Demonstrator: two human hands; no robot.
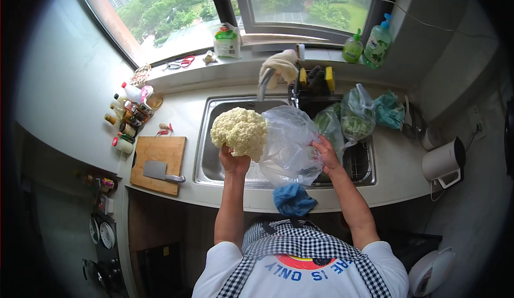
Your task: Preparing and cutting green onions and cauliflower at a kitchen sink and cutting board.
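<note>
My left hand (234, 159) holds a whole cauliflower (239, 131) from below, above the left basin of the steel sink (204, 153). In my right hand (327, 153) is the right side of a clear plastic bag (287, 145), puffed out beside the cauliflower. Behind my right hand, bagged green vegetables (357, 123) lie over the right basin. A blue cloth (294, 200) hangs at the counter's front edge, below the bag. The faucet, with a pale cloth (279, 66) draped over it, stands behind the sink.
Left of the sink, a cleaver (156, 169) lies on a wooden cutting board (176, 149), with red chilies (164, 131) behind it and several sauce bottles (127, 129) farther left. An electric kettle (441, 163) stands at the right. Soap bottles (376, 43) and red-handled scissors (187, 61) are on the windowsill.
</note>
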